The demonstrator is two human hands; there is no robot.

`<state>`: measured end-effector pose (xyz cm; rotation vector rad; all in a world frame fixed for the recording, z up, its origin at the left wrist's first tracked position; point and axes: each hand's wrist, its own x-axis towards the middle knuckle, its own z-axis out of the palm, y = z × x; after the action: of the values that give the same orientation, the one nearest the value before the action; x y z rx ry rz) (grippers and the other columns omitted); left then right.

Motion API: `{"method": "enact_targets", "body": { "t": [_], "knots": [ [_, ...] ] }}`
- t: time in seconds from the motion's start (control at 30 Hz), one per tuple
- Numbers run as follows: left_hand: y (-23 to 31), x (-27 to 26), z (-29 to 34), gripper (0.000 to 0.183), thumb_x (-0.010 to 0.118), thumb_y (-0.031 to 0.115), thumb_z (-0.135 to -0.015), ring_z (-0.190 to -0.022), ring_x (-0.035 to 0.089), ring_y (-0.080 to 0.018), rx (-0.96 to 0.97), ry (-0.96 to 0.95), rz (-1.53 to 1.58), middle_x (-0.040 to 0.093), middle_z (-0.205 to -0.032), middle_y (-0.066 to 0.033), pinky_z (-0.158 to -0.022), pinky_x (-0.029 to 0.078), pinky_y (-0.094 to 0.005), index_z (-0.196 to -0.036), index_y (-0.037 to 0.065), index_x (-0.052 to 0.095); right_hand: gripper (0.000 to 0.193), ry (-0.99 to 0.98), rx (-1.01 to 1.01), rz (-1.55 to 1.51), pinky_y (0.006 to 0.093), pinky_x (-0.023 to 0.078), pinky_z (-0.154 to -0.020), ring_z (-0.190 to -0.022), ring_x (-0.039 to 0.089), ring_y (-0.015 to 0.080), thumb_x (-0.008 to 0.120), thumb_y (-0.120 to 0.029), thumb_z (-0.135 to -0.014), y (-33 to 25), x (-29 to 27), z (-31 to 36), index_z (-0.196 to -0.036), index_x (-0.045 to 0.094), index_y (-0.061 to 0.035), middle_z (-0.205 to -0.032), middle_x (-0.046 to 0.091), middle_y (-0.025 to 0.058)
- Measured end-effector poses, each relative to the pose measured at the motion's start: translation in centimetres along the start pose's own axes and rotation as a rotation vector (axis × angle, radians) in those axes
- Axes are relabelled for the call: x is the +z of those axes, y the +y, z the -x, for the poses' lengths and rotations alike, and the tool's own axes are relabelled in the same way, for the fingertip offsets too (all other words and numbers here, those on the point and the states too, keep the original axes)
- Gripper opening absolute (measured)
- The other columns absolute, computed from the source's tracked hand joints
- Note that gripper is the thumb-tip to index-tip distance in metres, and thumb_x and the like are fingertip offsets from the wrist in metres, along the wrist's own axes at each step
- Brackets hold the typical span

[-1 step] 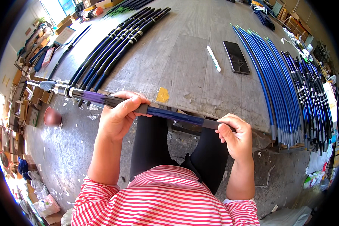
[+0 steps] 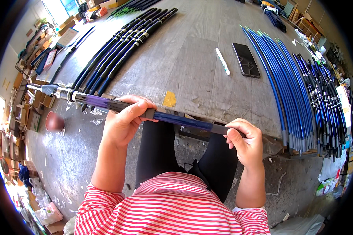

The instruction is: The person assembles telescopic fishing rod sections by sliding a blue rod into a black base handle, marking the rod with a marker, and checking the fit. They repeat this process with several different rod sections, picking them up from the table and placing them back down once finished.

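Rod (image 2: 180,120), dark and purple toward its silver-ringed left end and blue toward its grey right end, slants across the head view above the black trousers (image 2: 155,154), just before the near edge of the table (image 2: 192,62). The left hand (image 2: 125,119) is closed around its middle; the right hand (image 2: 246,141) pinches the grey end between thumb and fingers. Dark rods (image 2: 121,64) lie on the table's left, a white pen (image 2: 222,61) and black phone (image 2: 246,60) beyond the right hand, slim blue rods (image 2: 288,90) farther right.

Two hands (image 2: 122,122), one held rod (image 2: 182,120), two legs (image 2: 155,150), one worktop (image 2: 188,66), one black phone (image 2: 246,60), one white marker (image 2: 222,61), one yellow patch (image 2: 169,99), one reddish bucket (image 2: 54,122)
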<state>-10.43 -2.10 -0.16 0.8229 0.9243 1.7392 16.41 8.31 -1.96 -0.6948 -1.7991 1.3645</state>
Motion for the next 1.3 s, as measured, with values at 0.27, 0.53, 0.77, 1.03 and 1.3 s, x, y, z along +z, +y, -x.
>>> {"method": "enact_targets", "body": {
  "t": [0.27,0.53,0.77,1.03,1.3],
  "knots": [
    [-0.5,2.3,0.2,0.013,0.069,0.010,-0.075,-0.066,0.057,-0.0127,-0.060,-0.073,-0.324,0.062,-0.073,-0.0068,-0.062,0.045,-0.0249,-0.077,-0.001,0.064,0.038,-0.110,0.296,-0.306,0.0149,0.031,-0.042,-0.051,0.048,0.0049,0.061,-0.035,-0.083,0.2,4.0,0.0,-0.095,0.062,0.0005,-0.072,0.059,0.0036],
    [3.3,3.4,-4.6,0.020,0.063,0.019,-0.080,-0.048,0.048,-0.0071,-0.248,-0.043,-0.529,0.055,-0.062,-0.0039,-0.040,0.035,-0.0187,-0.081,0.003,0.051,0.042,-0.309,0.634,-0.954,0.0199,0.019,-0.036,-0.040,0.027,0.0049,0.044,-0.045,-0.090,-0.7,10.5,1.3,-0.089,0.052,-0.0038,-0.051,0.032,-0.0039],
    [2.3,1.6,-9.9,0.024,0.057,0.024,-0.077,-0.050,0.052,-0.0141,-0.297,0.079,-0.935,0.055,-0.058,-0.0068,-0.043,0.040,-0.0280,-0.076,0.000,0.053,0.040,-0.347,0.584,-0.941,0.0301,0.046,-0.062,-0.066,0.055,0.0182,0.042,-0.038,-0.093,-1.7,15.2,-1.7,-0.105,0.050,-0.0010,-0.074,0.055,0.0072],
    [2.8,-6.2,-13.3,0.029,0.056,0.024,-0.075,-0.065,0.060,-0.0298,-0.147,-0.031,-1.671,0.060,-0.070,-0.0184,-0.067,0.048,-0.0384,-0.075,-0.004,0.057,0.024,0.146,-0.016,0.346,0.0309,0.048,-0.056,-0.062,0.063,0.0207,0.057,-0.025,-0.086,1.8,5.5,-6.1,-0.092,0.060,-0.0024,-0.069,0.063,0.0118],
    [4.3,-8.6,-13.0,0.030,0.061,0.025,-0.072,-0.088,0.057,-0.0364,-0.120,0.086,-1.985,0.059,-0.088,-0.0208,-0.076,0.046,-0.0426,-0.083,-0.002,0.055,0.016,0.297,-0.140,0.618,0.0345,0.045,-0.051,-0.057,0.060,0.0286,0.061,-0.020,-0.081,3.2,2.7,-6.7,-0.078,0.062,-0.0042,-0.067,0.061,0.0137]
  ]
}}
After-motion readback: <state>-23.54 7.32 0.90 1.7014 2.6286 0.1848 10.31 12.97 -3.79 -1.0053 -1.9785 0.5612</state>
